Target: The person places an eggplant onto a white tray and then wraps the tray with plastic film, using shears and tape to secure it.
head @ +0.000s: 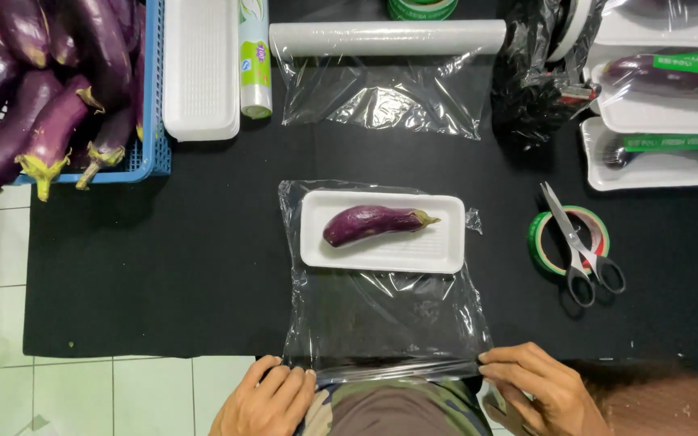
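Head view: looking straight down at a black tabletop (163,266), white tiled floor (82,387) at lower left.
Left hand (267,400): at the near tabletop edge, fingers curled, pinching the near left corner of the cling film sheet (381,315).
Right hand (536,386): at the near edge, fingers (504,365) pressed together on the near right corner of the same sheet — pinching it.
Cling film sheet: clear, wrinkled, spread flat from the hands up under the foam tray (381,246); near edge bunched between the two hands.
Foam tray: white, rectangular, mid-tabletop, lying on the far half of the sheet.
Eggplant (373,223): one, purple, lying across the tray, stem end pointing right.
Cling film roll (388,38): at the far edge, a loose length of film pulled out toward the tray, well apart from it.
Blue crate (151,113): top left, piled with purple eggplants (34,89).
Empty tray stack (201,69): white, just beside the crate, a boxed roll (255,60) on its right.
Scissors (579,246): right of the tray, lying on a green tape roll (544,242).
Wrapped trays (664,113): top right — eggplants under film with green bands.
Black bag (536,73): crumpled, left of the wrapped trays.
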